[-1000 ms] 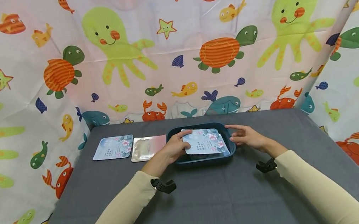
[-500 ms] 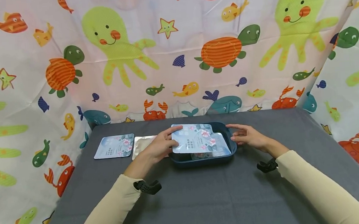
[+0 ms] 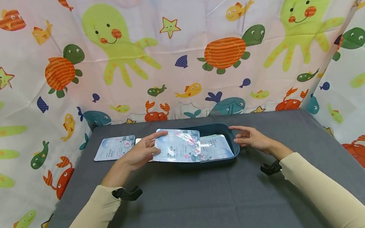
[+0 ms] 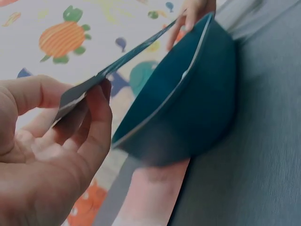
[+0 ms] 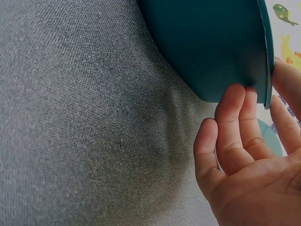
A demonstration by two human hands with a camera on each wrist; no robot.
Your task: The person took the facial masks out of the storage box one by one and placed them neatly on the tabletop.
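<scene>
My left hand (image 3: 139, 152) pinches the left edge of a light blue sheet mask packet (image 3: 177, 146) with pink flowers, thumb beneath. The packet is raised and tilted, overlapping the left part of a dark teal plastic basin (image 3: 217, 126). Another blue flowered packet (image 3: 216, 147) lies in the basin, partly covered by the held one. In the left wrist view the held packet (image 4: 103, 75) appears edge-on, above the basin's rim. At the basin's right end, my right hand (image 3: 253, 136) rests its relaxed fingertips (image 5: 233, 96) against the outer wall.
To the left on the grey-covered table (image 3: 210, 205) lies a blue flowered packet (image 3: 112, 147). A pink and silver packet (image 4: 157, 188) lies between it and the basin, mostly hidden behind my left hand in the head view. A cartoon-printed curtain (image 3: 177, 56) stands behind.
My left hand has moved left, carrying the packet from over the basin's middle to past its left end. More of the packet in the basin shows. My right hand stays at the basin.
</scene>
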